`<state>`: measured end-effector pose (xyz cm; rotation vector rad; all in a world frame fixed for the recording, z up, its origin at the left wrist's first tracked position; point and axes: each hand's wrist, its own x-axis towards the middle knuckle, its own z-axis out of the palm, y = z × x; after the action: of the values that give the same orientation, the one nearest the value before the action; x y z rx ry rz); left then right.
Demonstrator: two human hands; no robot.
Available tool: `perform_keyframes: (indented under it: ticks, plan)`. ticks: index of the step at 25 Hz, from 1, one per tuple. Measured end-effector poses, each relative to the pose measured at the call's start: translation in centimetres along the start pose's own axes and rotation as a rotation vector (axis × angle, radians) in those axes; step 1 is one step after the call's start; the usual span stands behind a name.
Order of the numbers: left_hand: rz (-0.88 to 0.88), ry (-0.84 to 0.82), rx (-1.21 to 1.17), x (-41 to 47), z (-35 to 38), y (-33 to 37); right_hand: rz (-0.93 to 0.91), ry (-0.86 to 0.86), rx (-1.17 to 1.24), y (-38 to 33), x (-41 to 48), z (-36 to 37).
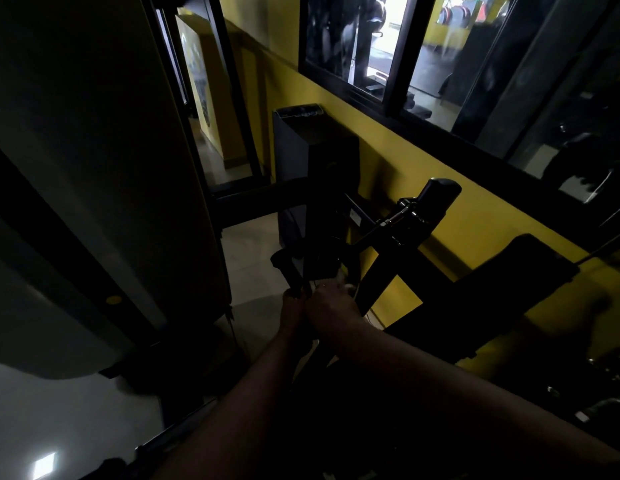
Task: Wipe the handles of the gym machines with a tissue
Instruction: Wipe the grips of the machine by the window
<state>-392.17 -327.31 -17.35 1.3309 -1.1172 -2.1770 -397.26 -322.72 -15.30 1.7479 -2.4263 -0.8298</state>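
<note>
Two bare forearms reach away from the camera, side by side, and the hands meet low against a black gym machine [402, 244].

The left hand [294, 308] has its fingers curled round the near end of a dark handle [286, 268] and grips it. The right hand [332, 304] lies just beside the left, touching or nearly so, with its knuckles up and its fingers bent over. The scene is too dark to tell what it holds. A small pale scrap [350, 288] shows at the far edge of this hand; it may be the tissue, but that cannot be told for sure.

The handle is on the left side of the machine's frame, above pale floor tiles [249, 261]. Its long axis is tilted. The near end is in the left hand, and the far end points up and to the left, away from the person.

Beyond the hands a slanted black post with a rounded cap [440, 194] rises from the frame. A black pad [530, 271] lies to the right of it. Behind the machine runs a yellow wall [398, 157] with a dark-framed window [391, 64] above it. A tall black box [312, 147] stands against the wall. A large dark panel [94, 168] fills the left side of the view.
</note>
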Motion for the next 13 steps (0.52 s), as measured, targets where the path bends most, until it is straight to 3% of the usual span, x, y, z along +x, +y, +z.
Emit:
perform_keyframes:
  ticks: [4,7,9,11,13]
  plan:
    - [-0.075,-0.057,0.031,-0.8,-0.4,1.0,0.146,0.09,-0.092,1.9,0.4,-1.2]
    - [-0.084,-0.049,0.038,-1.0,-0.4,1.3,0.152,0.129,-0.202,2.1,1.0,-0.6]
    - [-0.085,-0.032,0.047,-0.9,-0.2,1.1,0.152,-0.016,-0.103,0.3,1.1,0.1]
    - [-0.074,-0.028,0.03,-0.7,-0.2,1.2,0.217,-0.037,0.182,-1.3,0.4,0.0]
    - [-0.077,-0.035,0.03,-0.6,-0.1,1.4,0.164,-0.112,0.222,-1.1,0.5,0.7]
